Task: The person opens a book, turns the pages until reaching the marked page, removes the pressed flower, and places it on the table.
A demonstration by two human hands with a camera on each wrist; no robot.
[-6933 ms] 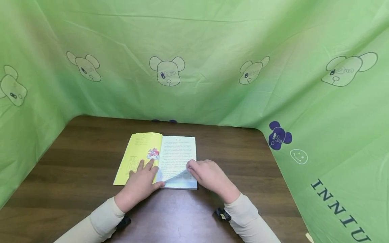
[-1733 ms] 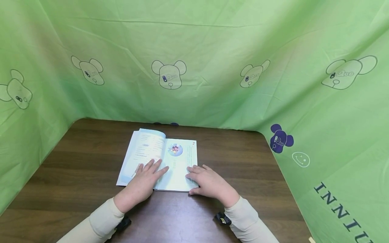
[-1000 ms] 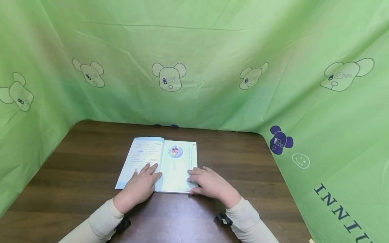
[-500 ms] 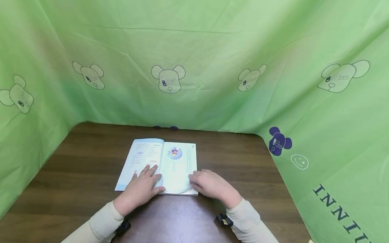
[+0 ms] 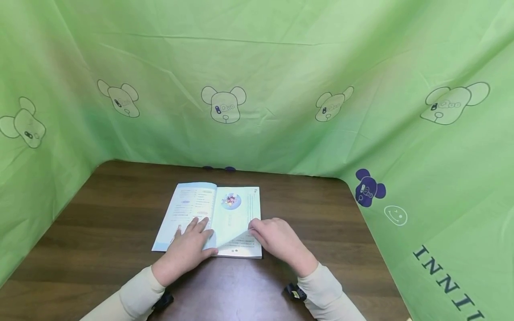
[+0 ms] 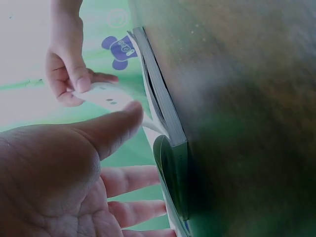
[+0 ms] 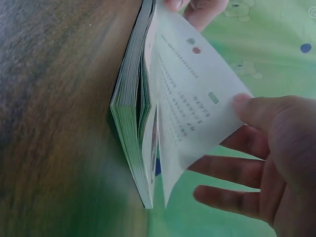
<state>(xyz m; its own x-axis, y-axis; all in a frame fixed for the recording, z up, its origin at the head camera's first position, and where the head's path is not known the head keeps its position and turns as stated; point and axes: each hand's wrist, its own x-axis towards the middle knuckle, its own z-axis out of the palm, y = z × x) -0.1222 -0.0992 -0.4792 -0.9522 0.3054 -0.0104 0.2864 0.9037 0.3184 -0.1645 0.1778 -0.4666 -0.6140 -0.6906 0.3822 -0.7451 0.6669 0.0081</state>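
Observation:
An open book (image 5: 196, 200) lies on the brown table, with printed text on its left page and a round coloured picture on its right page. My left hand (image 5: 186, 249) rests spread on the left page near the spine, its thumb reaching over to the right page's lower edge. With thumb and fingers, my right hand (image 5: 277, 240) pinches the right page (image 7: 192, 94) near its outer lower corner and lifts it. Below the lifted corner, printed text of the following page (image 5: 245, 245) shows. In the left wrist view the book's thick page block (image 6: 160, 84) is seen edge-on.
The wooden table (image 5: 128, 214) extends around the book. A green curtain (image 5: 273, 142) with bear drawings hangs behind the table and along both sides. Dark wrist devices (image 5: 295, 292) sit at both cuffs.
Earlier a yellow left page showed; pages have since been turned to the left. Over the last second my right hand has gone from lying on the right page to pinching and raising its corner.

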